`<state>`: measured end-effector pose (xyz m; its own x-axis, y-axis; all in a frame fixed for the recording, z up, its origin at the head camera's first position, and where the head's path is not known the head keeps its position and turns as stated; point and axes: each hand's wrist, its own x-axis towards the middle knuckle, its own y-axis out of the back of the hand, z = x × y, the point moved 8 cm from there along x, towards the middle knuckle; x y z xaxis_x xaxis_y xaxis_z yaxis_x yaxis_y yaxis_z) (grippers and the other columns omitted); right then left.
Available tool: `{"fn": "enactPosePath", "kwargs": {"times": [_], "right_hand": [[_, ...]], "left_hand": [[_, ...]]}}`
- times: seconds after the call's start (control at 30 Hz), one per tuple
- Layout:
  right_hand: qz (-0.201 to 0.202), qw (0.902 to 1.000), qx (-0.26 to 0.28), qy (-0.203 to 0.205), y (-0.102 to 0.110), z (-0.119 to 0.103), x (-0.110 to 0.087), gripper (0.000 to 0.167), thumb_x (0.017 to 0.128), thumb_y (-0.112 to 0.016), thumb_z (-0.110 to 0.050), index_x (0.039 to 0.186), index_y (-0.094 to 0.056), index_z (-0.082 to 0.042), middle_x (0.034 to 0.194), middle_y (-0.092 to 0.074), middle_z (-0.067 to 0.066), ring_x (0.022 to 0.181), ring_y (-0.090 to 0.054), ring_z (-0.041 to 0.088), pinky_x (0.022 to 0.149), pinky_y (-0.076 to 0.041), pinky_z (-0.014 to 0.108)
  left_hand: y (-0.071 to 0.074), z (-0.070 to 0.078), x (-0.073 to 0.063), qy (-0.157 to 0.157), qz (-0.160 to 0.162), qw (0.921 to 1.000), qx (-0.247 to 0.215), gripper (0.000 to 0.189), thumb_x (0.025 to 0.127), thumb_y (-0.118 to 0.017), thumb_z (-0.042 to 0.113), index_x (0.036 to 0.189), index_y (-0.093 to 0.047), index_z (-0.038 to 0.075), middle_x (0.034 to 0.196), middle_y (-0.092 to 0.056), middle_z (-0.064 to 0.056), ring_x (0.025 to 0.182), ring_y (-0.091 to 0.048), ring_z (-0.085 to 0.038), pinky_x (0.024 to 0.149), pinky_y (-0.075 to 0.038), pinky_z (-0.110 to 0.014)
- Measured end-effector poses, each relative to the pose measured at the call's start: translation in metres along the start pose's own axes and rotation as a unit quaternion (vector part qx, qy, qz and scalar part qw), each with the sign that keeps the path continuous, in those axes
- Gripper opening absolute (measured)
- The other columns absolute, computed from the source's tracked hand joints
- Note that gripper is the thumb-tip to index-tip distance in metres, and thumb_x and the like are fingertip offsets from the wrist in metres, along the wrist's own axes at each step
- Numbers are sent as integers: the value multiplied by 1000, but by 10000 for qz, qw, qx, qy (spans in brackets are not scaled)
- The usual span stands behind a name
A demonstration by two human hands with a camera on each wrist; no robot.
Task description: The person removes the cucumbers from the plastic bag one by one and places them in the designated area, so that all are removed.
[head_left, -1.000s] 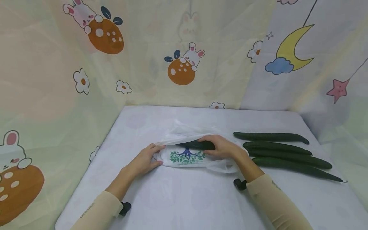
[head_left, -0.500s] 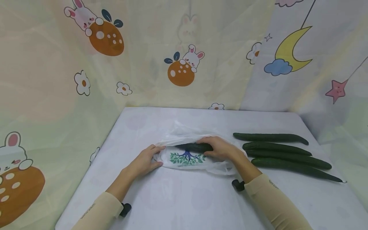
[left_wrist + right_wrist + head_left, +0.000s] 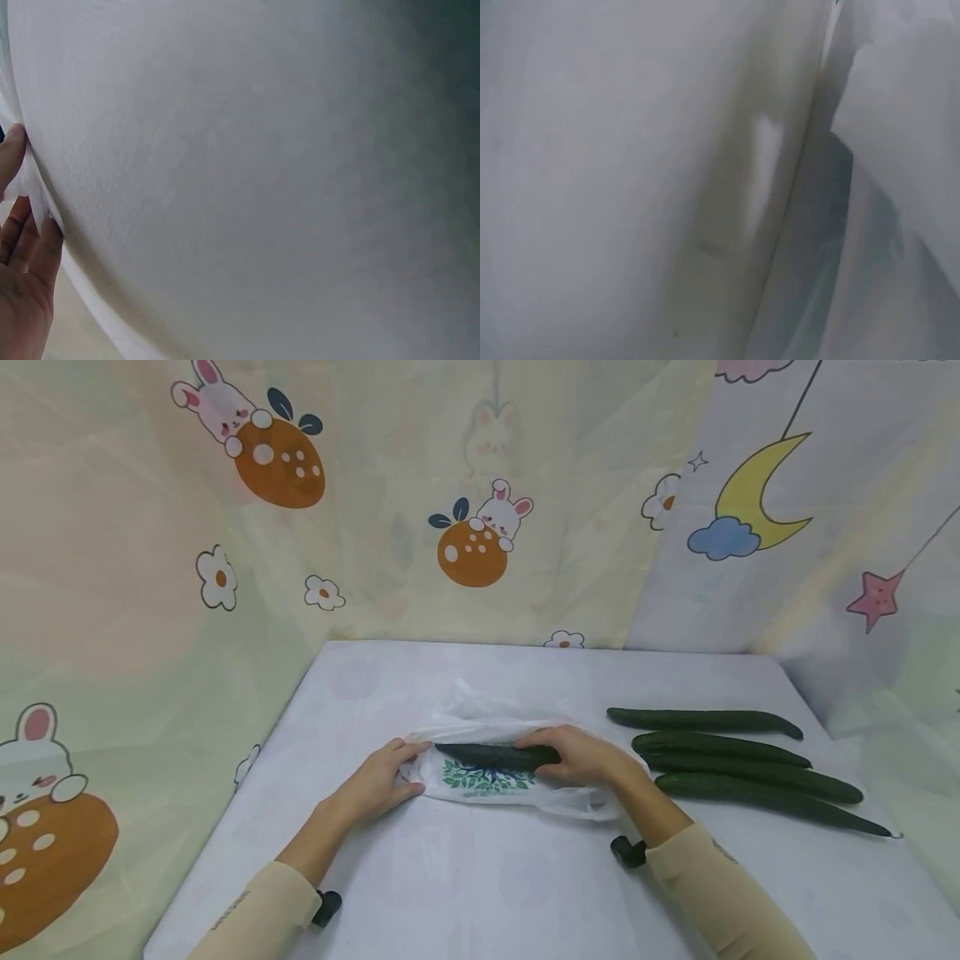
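Observation:
A white plastic bag [image 3: 450, 781] with a green and blue tree print lies flattened on the table. Across the print lies a dark green cucumber [image 3: 480, 755], its left end close to my left fingertips. My right hand [image 3: 581, 757] grips the cucumber's right part, thumb on the near side and fingers on the far side. At the bag's left end my left hand [image 3: 378, 781] holds the edge; in the left wrist view, thin white plastic lies at the fingertips [image 3: 49, 236]. The right wrist view shows crumpled bag plastic [image 3: 907, 165] but no fingers.
Several more cucumbers [image 3: 720, 743] lie side by side on the right of the white table [image 3: 480, 877]. The bag's crumpled far part [image 3: 480, 703] spreads behind the held cucumber. A printed cloth [image 3: 585, 527] hangs behind and beside the table.
My right hand has drawn the cucumber slightly toward me, from under the bag's far fold. More of its left end shows and it covers more of the print. My left hand stays put.

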<state>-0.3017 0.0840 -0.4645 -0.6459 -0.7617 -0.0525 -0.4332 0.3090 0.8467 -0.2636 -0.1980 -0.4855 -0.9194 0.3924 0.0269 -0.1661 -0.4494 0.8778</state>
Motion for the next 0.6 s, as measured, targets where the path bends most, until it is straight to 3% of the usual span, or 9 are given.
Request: {"fn": "enactPosePath", "kwargs": {"times": [0.43, 0.6], "right_hand": [[107, 9991, 370, 158, 7, -13, -13, 53, 95, -76, -17, 145, -59, -22, 147, -59, -3, 139, -52, 22, 111, -45, 47], [130, 9985, 451, 281, 9, -25, -14, 53, 95, -76, -16, 145, -59, -23, 147, -59, -2, 139, -52, 21, 112, -44, 46]], "left_hand": [[2, 2, 0, 172, -74, 9998, 4, 70, 91, -80, 29, 153, -49, 17, 133, -58, -6, 117, -57, -21, 106, -48, -47], [1, 3, 1, 171, -30, 9998, 11, 68, 90, -81, 29, 149, -52, 11, 133, -58, -7, 121, -58, -23, 107, -47, -48]]}}
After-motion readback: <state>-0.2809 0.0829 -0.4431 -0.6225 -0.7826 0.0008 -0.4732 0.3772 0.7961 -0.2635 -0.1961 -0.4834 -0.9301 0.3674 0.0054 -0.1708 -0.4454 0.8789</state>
